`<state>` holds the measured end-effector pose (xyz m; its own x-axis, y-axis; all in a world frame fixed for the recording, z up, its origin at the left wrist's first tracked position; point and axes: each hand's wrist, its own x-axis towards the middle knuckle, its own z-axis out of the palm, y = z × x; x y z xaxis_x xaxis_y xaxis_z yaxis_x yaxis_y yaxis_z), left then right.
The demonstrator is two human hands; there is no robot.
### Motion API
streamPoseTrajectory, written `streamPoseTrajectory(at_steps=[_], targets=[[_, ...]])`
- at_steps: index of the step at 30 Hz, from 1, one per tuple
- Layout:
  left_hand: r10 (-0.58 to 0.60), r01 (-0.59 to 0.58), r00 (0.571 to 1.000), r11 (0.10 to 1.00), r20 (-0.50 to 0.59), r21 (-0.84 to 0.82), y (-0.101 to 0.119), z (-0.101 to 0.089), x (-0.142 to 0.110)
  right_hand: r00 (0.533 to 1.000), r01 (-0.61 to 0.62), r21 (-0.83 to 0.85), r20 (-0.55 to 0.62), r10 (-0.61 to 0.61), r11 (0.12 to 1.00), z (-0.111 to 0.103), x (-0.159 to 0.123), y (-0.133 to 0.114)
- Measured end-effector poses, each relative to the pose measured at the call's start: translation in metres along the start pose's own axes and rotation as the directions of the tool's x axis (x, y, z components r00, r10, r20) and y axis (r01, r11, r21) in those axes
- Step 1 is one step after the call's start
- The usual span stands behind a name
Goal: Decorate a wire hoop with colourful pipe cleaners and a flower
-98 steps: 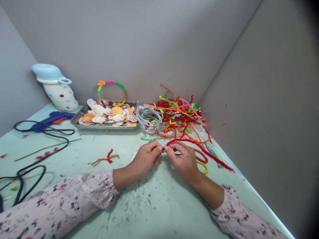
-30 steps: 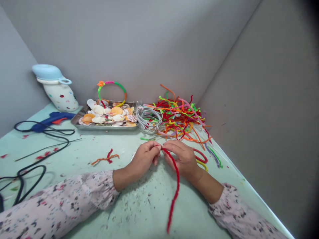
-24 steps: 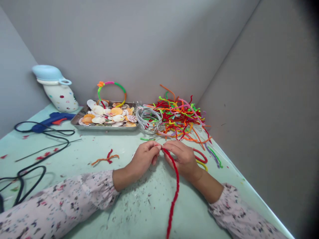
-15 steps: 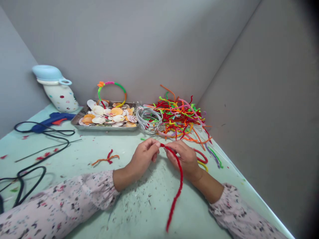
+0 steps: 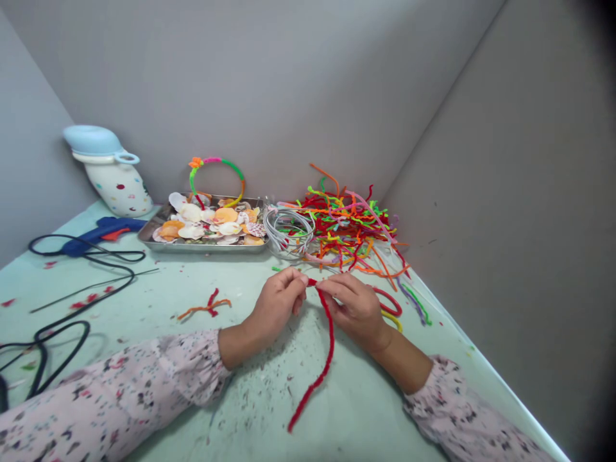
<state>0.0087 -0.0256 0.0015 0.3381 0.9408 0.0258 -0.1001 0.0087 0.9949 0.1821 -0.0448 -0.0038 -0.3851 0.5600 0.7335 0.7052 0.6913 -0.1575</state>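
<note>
A red pipe cleaner (image 5: 330, 350) runs between my two hands above the middle of the table, its long tail hanging down and curving left toward me. My left hand (image 5: 282, 296) pinches it near its upper end, thumb against the fingers. Just to the right, my right hand (image 5: 355, 308) closes its fingertips on the same pipe cleaner where the tail bends down. A short red stretch shows between the fingertips. Behind my right hand lie a red loop (image 5: 391, 300) and a yellow piece (image 5: 393, 319), both partly hidden by it.
A metal tray (image 5: 206, 248) of seashells stands at the back, a colourful pipe-cleaner hoop (image 5: 232, 165) upright in it. Beside it are coiled grey wire (image 5: 289, 232) and heaped pipe cleaners (image 5: 351, 221). Left are a blue glue gun (image 5: 91, 236), its black cord (image 5: 72, 327) and a bottle (image 5: 115, 183).
The pipe cleaner's hanging tail has swung left, its lower end moving from below my right hand toward my left. My right fingertips have shifted slightly; both hands stay nearly in place.
</note>
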Motion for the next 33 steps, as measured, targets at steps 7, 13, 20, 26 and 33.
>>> streamPoseTrajectory(at_steps=[7,13,20,26,33], targets=[[-0.001,0.001,1.000,1.000,-0.030,0.011,-0.0043,-0.0007,0.0015,0.998,0.045,-0.087,0.050,-0.041,0.995,-0.0002,0.0011,-0.0016],[-0.004,0.005,0.999,1.000,-0.042,0.018,-0.0041,-0.0006,0.0012,0.990,0.090,-0.149,0.120,-0.072,0.985,-0.0028,0.0029,-0.0011],[0.010,-0.009,0.999,1.000,-0.033,0.020,-0.0057,-0.0016,0.0007,0.974,0.190,-0.253,0.171,-0.150,0.949,-0.0068,0.0049,-0.0023],[0.014,-0.013,0.999,0.999,-0.037,0.034,-0.0060,-0.0018,0.0011,0.964,0.210,-0.283,0.220,-0.150,0.936,-0.0057,0.0036,-0.0013],[0.014,-0.013,0.999,1.000,-0.051,0.013,-0.0049,-0.0007,0.0018,0.993,-0.068,0.052,0.097,0.063,0.996,-0.0019,0.0031,-0.0040]])
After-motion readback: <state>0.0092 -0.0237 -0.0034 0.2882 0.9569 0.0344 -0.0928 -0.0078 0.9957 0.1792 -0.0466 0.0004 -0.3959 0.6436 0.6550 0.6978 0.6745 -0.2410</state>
